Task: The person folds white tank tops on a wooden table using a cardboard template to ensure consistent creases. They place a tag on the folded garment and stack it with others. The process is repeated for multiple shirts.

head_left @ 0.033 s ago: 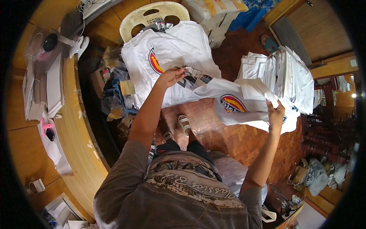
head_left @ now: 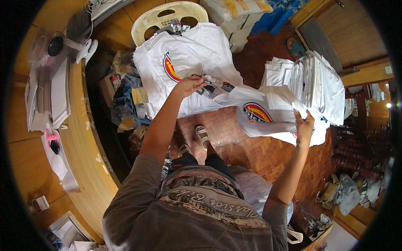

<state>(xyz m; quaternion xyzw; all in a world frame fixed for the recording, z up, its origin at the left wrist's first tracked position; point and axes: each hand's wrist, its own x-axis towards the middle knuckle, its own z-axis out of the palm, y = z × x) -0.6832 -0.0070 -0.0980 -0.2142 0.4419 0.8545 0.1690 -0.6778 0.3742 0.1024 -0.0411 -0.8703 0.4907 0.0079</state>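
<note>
A white T-shirt (head_left: 276,127) with a red, yellow and blue printed emblem hangs stretched between my hands, over the floor. My right hand (head_left: 305,125) pinches its folded white edge at the right. At the shirt's left end my left hand (head_left: 190,85) is closed, fingertips together on a small bunch of hang tags (head_left: 214,81), black and white with thin strings. Under that hand lies a pile of white T-shirts (head_left: 201,48), the top one showing a similar emblem. Behind my right hand rises a tall stack of folded white shirts (head_left: 312,81).
A cream plastic chair (head_left: 146,19) stands behind the shirt pile, with more tags by its backrest. Along the left runs a wooden counter (head_left: 86,159). Clear plastic bags (head_left: 251,184) lie by my legs. White boxes (head_left: 236,31) stand at the back.
The held shirt and my right hand have shifted very slightly to the right. The tags at my left fingertips have turned a little.
</note>
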